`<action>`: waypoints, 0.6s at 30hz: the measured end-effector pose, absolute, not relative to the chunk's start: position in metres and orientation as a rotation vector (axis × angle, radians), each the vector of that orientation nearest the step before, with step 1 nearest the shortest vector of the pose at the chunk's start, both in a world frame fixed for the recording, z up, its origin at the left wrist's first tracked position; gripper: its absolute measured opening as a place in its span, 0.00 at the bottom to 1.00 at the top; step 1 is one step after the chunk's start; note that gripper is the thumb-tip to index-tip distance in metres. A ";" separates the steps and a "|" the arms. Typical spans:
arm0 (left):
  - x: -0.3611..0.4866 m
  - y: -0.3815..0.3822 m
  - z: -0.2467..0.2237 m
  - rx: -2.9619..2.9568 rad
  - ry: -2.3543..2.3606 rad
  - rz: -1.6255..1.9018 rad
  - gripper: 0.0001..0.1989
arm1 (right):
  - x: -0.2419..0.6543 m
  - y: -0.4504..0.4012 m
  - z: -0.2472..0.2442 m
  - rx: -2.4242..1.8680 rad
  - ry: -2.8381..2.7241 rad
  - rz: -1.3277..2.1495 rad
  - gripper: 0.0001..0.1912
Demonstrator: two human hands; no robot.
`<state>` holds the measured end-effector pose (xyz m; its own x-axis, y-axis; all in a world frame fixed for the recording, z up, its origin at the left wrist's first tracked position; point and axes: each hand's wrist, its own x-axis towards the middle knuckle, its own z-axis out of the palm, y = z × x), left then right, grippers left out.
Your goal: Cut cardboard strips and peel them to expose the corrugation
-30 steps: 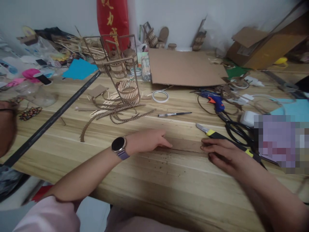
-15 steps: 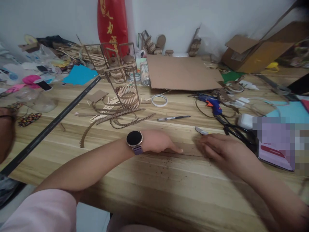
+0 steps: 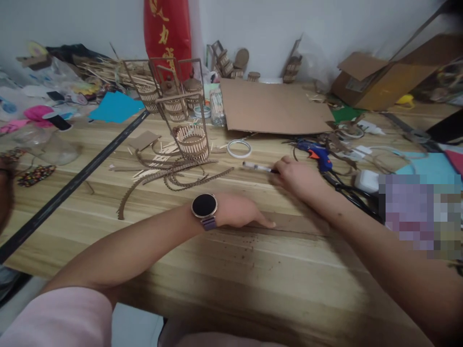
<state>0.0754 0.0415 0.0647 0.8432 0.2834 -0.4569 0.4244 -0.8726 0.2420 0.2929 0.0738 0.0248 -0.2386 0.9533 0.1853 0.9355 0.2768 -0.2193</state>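
Note:
My left hand (image 3: pixel 238 210), with a round watch (image 3: pixel 204 206) on its wrist, presses down on a brown cardboard strip (image 3: pixel 296 223) lying flat on the table. One digit stretches along the strip; the other fingers are hidden beneath the hand. Farther forward, my right hand (image 3: pixel 294 174) has its fingers closed around the dark end of a pen (image 3: pixel 256 166), whose pale end points left. The utility knife seen earlier does not show; my right forearm covers that spot. Dark crumbs (image 3: pixel 249 248) lie in front of the strip.
Small stick-sided buckets (image 3: pixel 192 143) stand at the back left, with corrugated strips (image 3: pixel 197 183) in front. A tape roll (image 3: pixel 239 149), a cardboard sheet (image 3: pixel 275 108) and a blue glue gun (image 3: pixel 314 152) lie beyond my hands. Another person's arm (image 3: pixel 5 193) shows at the left edge.
My right hand has moved forward and left, from beside the utility knife to the pen, and closed on it. My left hand stays on the cardboard strip.

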 end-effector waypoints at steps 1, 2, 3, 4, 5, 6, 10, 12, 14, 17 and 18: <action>0.075 0.042 0.063 2.674 0.535 -0.584 0.36 | 0.299 0.067 0.028 -1.738 -2.183 0.115 0.02; 0.075 0.043 0.061 2.663 0.537 -0.568 0.35 | 0.306 0.057 0.032 -1.740 -2.089 0.141 0.03; 0.075 0.044 0.059 2.652 0.534 -0.544 0.35 | 0.311 0.046 0.035 -1.739 -1.991 0.172 0.04; 0.075 0.046 0.057 2.640 0.527 -0.520 0.35 | 0.316 0.034 0.037 -1.732 -1.889 0.210 0.05; 0.075 0.047 0.056 2.631 0.518 -0.500 0.36 | 0.319 0.020 0.037 -1.715 -1.793 0.264 0.05; 0.076 0.048 0.055 2.625 0.510 -0.484 0.36 | 0.319 0.005 0.037 -1.684 -1.703 0.329 0.06; 0.080 0.053 0.059 2.560 0.516 -0.578 0.41 | 0.309 -0.051 0.024 -1.485 -1.414 0.644 0.12; 0.084 0.054 0.065 2.453 0.542 -0.727 0.44 | 0.300 -0.073 0.015 -1.459 -1.370 0.714 0.12; 0.090 0.056 0.070 2.386 0.556 -0.805 0.45 | 0.294 -0.088 0.008 -1.479 -1.329 0.800 0.10; 0.100 0.058 0.074 2.408 0.525 -0.830 0.47 | 0.286 -0.098 0.002 -1.583 -1.393 0.853 0.11; 0.103 0.059 0.073 2.415 0.510 -0.826 0.48 | 0.282 -0.098 0.001 -1.607 -1.427 0.831 0.11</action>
<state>0.1035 0.0586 0.0731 0.7414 0.1748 -0.6480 0.5006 -0.7870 0.3605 0.2824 -0.0977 0.0007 0.1424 0.9890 0.0406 0.4532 -0.0287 -0.8909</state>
